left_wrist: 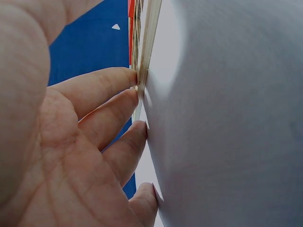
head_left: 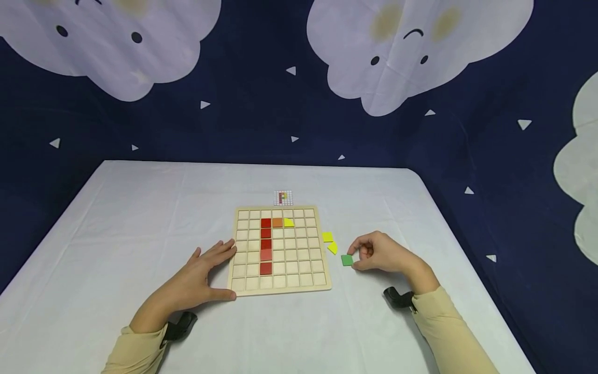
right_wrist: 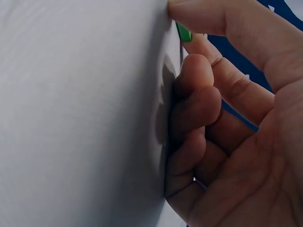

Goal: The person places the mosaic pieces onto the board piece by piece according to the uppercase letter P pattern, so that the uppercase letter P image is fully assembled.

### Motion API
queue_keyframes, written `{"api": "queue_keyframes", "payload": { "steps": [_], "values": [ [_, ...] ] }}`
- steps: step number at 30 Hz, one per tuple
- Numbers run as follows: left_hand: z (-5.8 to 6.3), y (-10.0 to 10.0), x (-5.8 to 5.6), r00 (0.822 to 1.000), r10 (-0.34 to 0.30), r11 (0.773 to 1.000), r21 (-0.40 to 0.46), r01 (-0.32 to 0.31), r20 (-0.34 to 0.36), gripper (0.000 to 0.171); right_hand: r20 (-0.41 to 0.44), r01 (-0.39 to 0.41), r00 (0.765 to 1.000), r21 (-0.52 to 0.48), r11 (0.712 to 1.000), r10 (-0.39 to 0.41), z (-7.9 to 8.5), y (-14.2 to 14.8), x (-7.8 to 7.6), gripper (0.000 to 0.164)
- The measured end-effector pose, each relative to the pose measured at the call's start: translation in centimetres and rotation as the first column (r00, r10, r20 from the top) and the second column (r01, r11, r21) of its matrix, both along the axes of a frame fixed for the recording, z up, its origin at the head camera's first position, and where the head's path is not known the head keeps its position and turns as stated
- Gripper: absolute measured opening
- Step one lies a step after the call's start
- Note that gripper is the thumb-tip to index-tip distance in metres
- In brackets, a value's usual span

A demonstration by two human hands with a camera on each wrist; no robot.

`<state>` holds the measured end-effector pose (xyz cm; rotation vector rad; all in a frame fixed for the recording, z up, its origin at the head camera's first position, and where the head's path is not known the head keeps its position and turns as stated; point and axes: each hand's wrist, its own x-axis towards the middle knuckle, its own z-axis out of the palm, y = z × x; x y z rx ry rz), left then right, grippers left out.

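A wooden grid board (head_left: 286, 250) lies flat in the middle of the table. Red tiles (head_left: 266, 244) run down its third column, and to the right of the top one sit an orange square tile (head_left: 277, 222) and a yellow rounded tile (head_left: 288, 223). My left hand (head_left: 201, 278) spreads along the board's left side, fingertips (left_wrist: 134, 78) at its edge and thumb by the lower left corner. Right of the board, my right hand (head_left: 385, 253) pinches a green square tile (head_left: 347, 260) at its right side between thumb and index finger. Its other fingers (right_wrist: 196, 104) are curled in.
Between the board and the green tile lie a yellow square tile (head_left: 327, 237) and a yellow rounded tile (head_left: 333, 248). A small printed pattern card (head_left: 283, 198) lies just beyond the board's far edge. White cloth covers the table (head_left: 140, 218); a dark blue curtain (head_left: 252, 119) hangs behind.
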<state>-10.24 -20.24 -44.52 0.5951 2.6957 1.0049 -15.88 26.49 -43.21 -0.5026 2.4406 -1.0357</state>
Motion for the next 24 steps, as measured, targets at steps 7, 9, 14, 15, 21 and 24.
{"api": "queue_keyframes", "payload": {
  "steps": [7,9,14,15,21,24],
  "values": [
    [0.13,0.02,0.05,1.000,-0.002,1.000,-0.004,0.002,-0.005,0.103,-0.027,0.003,1.000,0.007,1.000,-0.003,-0.19,-0.11,0.17,0.024],
    [0.14,0.04,0.05,1.000,-0.004,1.000,-0.005,0.004,-0.008,0.103,-0.030,0.001,1.000,0.008,1.000,0.000,-0.30,-0.16,0.16,0.024],
    [0.11,0.03,0.03,1.000,-0.006,1.000,-0.006,0.006,-0.009,0.103,-0.038,-0.006,0.999,0.012,1.000,0.007,-0.28,-0.39,0.23,0.025],
    [0.12,0.04,0.03,1.000,-0.006,1.000,-0.005,0.006,-0.008,0.103,-0.039,-0.006,0.999,0.015,1.000,0.006,-0.25,-0.42,0.24,0.025],
    [0.08,0.03,0.01,1.000,0.001,1.000,0.000,-0.001,0.003,0.104,-0.056,0.009,0.998,0.062,0.998,-0.006,-0.12,-0.52,-0.01,0.022],
    [0.02,0.01,-0.02,1.000,0.003,1.000,-0.002,-0.003,0.002,0.103,-0.072,0.023,0.997,0.064,0.998,-0.018,0.17,-0.59,-0.23,0.022]
  ]
}}
